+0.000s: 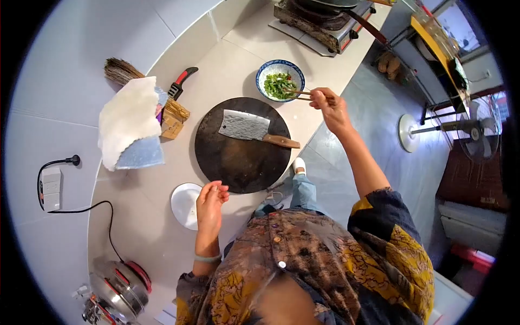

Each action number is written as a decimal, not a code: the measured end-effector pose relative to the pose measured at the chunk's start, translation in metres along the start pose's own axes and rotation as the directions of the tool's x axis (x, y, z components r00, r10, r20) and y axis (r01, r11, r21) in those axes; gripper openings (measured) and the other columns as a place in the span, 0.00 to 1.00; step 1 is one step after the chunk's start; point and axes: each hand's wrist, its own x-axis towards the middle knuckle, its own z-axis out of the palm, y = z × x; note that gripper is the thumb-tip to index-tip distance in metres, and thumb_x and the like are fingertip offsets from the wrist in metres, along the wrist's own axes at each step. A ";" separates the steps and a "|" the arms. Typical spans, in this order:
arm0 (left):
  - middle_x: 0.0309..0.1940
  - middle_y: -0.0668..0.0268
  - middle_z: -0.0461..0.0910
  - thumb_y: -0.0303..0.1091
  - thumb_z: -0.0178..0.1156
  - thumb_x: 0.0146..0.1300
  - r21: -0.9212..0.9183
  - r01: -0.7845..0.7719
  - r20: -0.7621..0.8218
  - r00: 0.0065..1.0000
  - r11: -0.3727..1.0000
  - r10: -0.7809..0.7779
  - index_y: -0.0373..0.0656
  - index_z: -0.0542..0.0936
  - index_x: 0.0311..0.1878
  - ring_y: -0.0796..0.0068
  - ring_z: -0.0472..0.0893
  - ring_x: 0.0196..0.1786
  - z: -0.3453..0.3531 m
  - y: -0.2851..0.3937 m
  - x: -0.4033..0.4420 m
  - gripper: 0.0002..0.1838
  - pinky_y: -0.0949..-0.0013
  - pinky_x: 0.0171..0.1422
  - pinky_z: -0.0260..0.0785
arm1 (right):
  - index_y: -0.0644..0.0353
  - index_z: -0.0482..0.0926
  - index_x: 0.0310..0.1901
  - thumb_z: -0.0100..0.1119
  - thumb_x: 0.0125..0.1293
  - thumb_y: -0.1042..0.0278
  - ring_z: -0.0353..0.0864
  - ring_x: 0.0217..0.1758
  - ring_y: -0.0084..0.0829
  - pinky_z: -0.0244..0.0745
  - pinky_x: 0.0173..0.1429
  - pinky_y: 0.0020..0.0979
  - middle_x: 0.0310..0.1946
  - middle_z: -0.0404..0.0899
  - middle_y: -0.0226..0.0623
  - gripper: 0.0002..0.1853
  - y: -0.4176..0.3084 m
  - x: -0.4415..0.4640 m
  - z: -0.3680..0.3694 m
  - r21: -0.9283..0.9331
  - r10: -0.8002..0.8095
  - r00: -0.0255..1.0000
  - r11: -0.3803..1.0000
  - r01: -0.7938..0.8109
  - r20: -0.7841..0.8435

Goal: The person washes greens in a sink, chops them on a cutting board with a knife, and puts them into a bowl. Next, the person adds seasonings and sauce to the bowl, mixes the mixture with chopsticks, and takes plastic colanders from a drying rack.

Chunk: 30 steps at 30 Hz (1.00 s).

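Chopsticks [301, 93] are held in my right hand [331, 109], their tips in the chopped greens [277, 85] inside a blue-rimmed bowl [260, 69]. Near the lower left edge of a round dark board [233, 165] is my left hand [211, 206], above a white plate [184, 201]. Its fingers are bent towards the thumb, and I cannot make out anything between them. A cleaver [245, 125] with a wooden handle lies flat on the board, the handle pointing right.
White and blue cloths [130, 122], a brush [123, 71], a red-black sharpener [182, 81] and wooden blocks [173, 119] are at the left. A gas stove [325, 35] with a pan stands at the top. An electric pot [116, 287] is lower left; a fan [474, 132] stands right.
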 end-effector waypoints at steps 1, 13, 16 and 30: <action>0.38 0.62 0.79 0.32 0.51 0.71 -0.024 -0.009 -0.034 0.999 1.000 0.008 0.37 0.75 0.49 0.75 0.77 0.38 0.001 -0.006 0.000 0.10 0.71 0.46 0.70 | 0.66 0.77 0.48 0.51 0.73 0.62 0.81 0.39 0.27 0.78 0.46 0.27 0.37 0.81 0.37 0.15 0.009 0.013 0.002 0.011 -0.007 0.997 1.000 0.006 0.082; 0.38 0.64 0.82 0.35 0.55 0.70 -0.166 0.090 -0.419 0.895 0.982 -0.153 0.41 0.77 0.47 0.75 0.80 0.36 0.097 -0.061 -0.003 0.09 0.72 0.43 0.73 | 0.67 0.77 0.47 0.49 0.74 0.66 0.83 0.41 0.27 0.79 0.48 0.27 0.38 0.81 0.39 0.12 0.007 0.096 -0.045 0.006 -0.053 0.962 0.999 0.053 0.268; 0.38 0.64 0.82 0.34 0.54 0.71 -0.167 0.067 -0.402 0.906 0.984 -0.130 0.41 0.77 0.48 0.75 0.80 0.36 0.114 -0.064 0.003 0.10 0.72 0.44 0.73 | 0.67 0.77 0.47 0.49 0.74 0.65 0.83 0.40 0.27 0.79 0.48 0.27 0.38 0.81 0.39 0.13 0.000 0.109 -0.061 -0.149 -0.052 0.974 0.985 0.086 0.220; 0.38 0.63 0.82 0.35 0.54 0.71 -0.185 0.059 -0.422 0.897 0.981 -0.134 0.40 0.77 0.50 0.77 0.80 0.36 0.132 -0.085 0.007 0.11 0.73 0.43 0.74 | 0.68 0.76 0.50 0.49 0.74 0.65 0.82 0.43 0.27 0.78 0.51 0.28 0.40 0.82 0.40 0.15 0.013 0.111 -0.046 0.025 0.059 0.863 0.996 -0.082 0.501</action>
